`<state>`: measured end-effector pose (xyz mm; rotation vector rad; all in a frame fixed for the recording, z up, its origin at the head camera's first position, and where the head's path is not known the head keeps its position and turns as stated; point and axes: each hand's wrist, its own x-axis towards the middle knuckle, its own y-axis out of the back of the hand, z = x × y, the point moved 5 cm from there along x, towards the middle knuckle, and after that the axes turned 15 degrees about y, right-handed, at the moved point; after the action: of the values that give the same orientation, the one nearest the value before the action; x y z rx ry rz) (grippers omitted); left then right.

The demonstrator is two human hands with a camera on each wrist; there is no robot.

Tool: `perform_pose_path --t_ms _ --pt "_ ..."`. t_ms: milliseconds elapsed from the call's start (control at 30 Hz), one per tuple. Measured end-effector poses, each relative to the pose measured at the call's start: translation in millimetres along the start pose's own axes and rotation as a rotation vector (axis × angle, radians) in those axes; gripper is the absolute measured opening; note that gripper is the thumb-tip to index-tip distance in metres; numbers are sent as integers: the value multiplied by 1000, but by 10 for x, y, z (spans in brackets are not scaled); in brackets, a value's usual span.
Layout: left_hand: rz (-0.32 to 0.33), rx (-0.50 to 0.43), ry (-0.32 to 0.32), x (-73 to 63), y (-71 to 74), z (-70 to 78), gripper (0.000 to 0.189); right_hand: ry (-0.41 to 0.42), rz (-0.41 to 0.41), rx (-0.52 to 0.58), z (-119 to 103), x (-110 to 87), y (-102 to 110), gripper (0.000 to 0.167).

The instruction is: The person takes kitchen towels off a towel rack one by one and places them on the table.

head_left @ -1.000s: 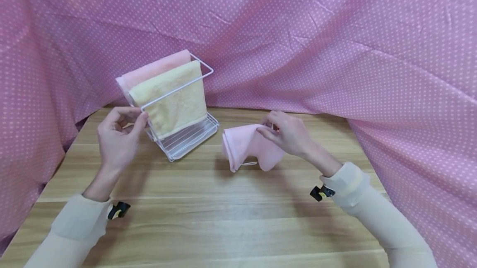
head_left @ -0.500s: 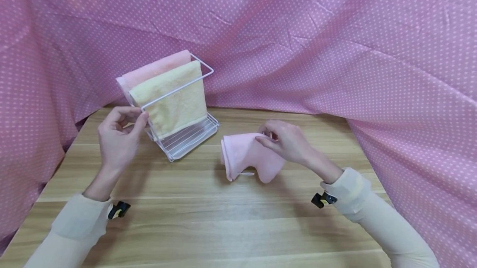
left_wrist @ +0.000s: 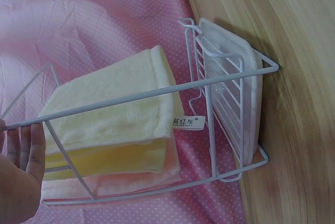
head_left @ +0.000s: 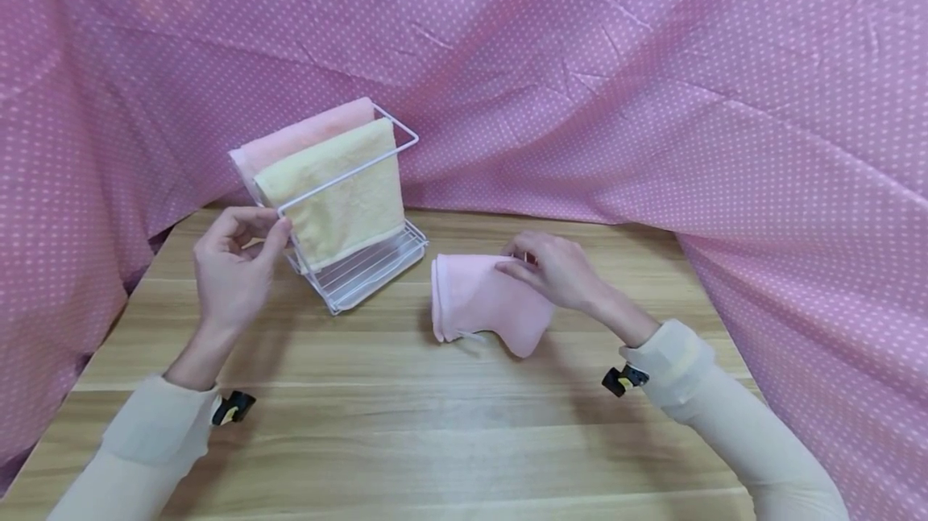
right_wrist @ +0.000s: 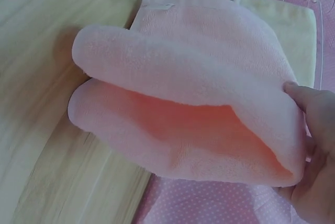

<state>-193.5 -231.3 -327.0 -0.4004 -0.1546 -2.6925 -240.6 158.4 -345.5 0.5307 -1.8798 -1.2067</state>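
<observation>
Left hand (head_left: 235,267) pinching the rack (head_left: 379,265), right hand (head_left: 558,270) pinching a pink towel (head_left: 486,291), long axis left to right, layered end facing left, near the rack

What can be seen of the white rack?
The rack is white wire, apparently coated metal, with upper rails, slanting sides and a barred base holding a shallow, pale tray. It stands on the table. A pink towel and a yellow towel hang on it. The left hand grips its upper near-left corner.
</observation>
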Motion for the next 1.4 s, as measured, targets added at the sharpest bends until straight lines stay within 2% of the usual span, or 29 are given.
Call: perform_pose_path --t_ms 467,867,1400 --pt "4 5 -12 -5 -9 11 9 8 8 -32 221 74 -73 19" --pt "9 2 0 9 9 -6 21 65 22 -52 404 161 -209 18" --pt "7 11 -10 9 -1 1 10 5 -65 -22 673 274 -401 24"
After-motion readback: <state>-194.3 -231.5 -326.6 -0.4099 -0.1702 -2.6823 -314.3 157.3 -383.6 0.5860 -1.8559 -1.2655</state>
